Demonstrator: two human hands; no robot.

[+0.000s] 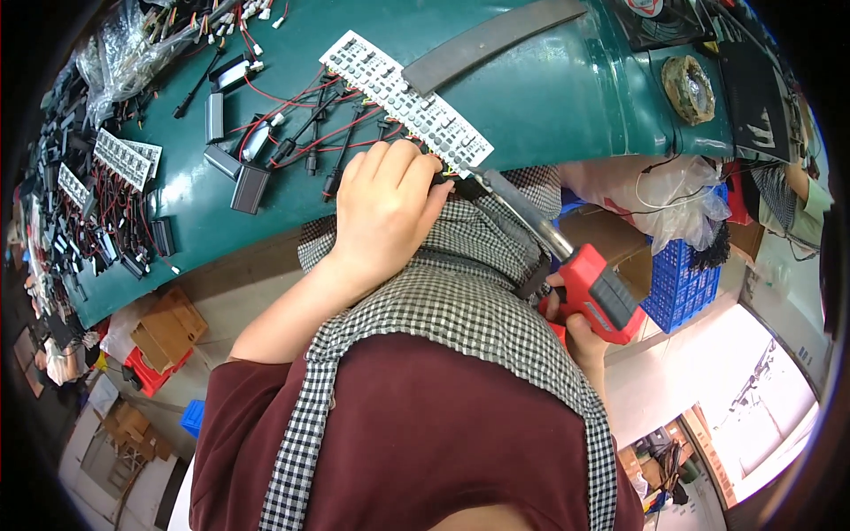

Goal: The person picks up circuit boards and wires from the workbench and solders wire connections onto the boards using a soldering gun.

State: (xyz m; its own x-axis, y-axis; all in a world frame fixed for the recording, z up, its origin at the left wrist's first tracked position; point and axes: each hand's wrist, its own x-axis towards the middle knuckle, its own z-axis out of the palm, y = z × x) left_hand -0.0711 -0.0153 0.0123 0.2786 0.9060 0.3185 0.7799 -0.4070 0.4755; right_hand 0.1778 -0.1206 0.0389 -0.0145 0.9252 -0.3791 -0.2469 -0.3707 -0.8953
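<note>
Just right of the frame's centre, low down, the right hand [583, 343] is wrapped round the grip of a red and black gun-shaped tool [595, 288], holding it firmly. Its long barrel [556, 239] slants up and left, the tip right by the lower right end of a white circuit board [390, 87]; whether they touch, I can't tell. At the centre, the left hand [382, 195] is curled, knuckles up, just below that board's lower edge, thumb toward the tip; what the fingers pinch is hidden, so I can't call that grip. And the board itself runs diagonally across the upper centre, dotted with parts, on a green table [567, 115]. Up against its upper side comes a dark curved strip [496, 42]. To its left, red wires [339, 134] tangle with black cables, and black cases [251, 189] lie nearby. Far left, smaller white boards [124, 159] sit among more wiring, below a clear plastic bag [133, 57]. Over at upper right, a round roll [688, 90] rests on the table; lower, at right, stands a blue crate [682, 288].
</note>
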